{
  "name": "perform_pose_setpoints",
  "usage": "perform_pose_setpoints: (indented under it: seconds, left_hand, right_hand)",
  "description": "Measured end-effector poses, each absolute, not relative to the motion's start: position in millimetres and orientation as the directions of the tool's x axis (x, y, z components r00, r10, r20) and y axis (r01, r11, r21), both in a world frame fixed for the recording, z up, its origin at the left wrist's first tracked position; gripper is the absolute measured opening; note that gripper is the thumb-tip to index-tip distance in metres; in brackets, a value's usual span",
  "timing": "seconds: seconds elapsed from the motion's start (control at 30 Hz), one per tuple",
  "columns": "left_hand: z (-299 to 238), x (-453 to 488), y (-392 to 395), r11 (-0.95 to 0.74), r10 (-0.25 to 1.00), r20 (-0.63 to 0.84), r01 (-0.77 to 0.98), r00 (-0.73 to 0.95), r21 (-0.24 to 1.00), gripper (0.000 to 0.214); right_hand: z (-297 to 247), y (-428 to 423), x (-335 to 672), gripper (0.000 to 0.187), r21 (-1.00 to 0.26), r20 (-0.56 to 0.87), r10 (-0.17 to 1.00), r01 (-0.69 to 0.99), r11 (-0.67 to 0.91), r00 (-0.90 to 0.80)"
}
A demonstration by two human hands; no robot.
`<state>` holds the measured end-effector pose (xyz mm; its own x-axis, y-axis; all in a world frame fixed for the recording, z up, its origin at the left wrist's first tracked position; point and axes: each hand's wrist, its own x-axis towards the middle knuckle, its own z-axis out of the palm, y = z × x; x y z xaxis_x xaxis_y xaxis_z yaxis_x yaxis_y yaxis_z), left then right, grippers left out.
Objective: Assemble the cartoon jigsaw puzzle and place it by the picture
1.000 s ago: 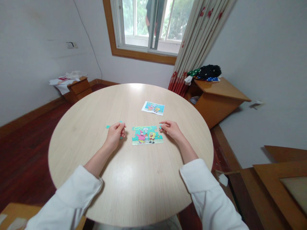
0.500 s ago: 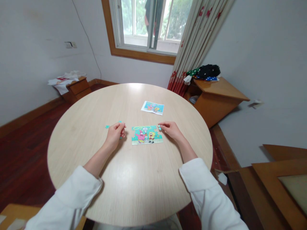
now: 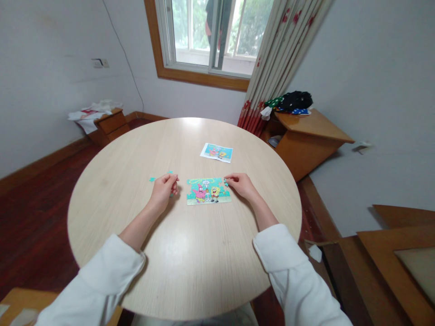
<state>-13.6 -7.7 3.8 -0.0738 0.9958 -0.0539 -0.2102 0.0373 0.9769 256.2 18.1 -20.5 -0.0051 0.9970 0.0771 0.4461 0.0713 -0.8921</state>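
Observation:
A partly joined jigsaw puzzle with cartoon figures on a teal ground lies flat in mid-table. At its upper right edge, my right hand pinches a small teal puzzle piece between thumb and fingertips, close against the gap there. My left hand rests to the left of the puzzle, fingers curled and thumb pressed to them; whatever it may hold is hidden. Beside it lie loose teal pieces, one puzzle piece to its left and another puzzle piece just behind it, partly covered.
A printed reference picture lies on the round table behind the puzzle. Beyond the table stand a wooden cabinet with cloths on top, and a small drawer unit at the left.
My right hand and its piece have shifted very slightly at the puzzle's right edge. The left hand stays in the same place.

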Motion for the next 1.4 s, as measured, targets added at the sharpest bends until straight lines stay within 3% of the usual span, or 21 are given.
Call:
perform_pose_setpoints:
  seconds: [1.4]
  left_hand:
    - [7.9, -13.7, -9.7, 0.039, 0.995, -0.059, -0.224, -0.083, 0.974, 0.023]
  right_hand:
    - [-14.9, 14.2, 248.8, 0.021, -0.686, 0.138, 0.990, 0.724, 0.067, 0.038]
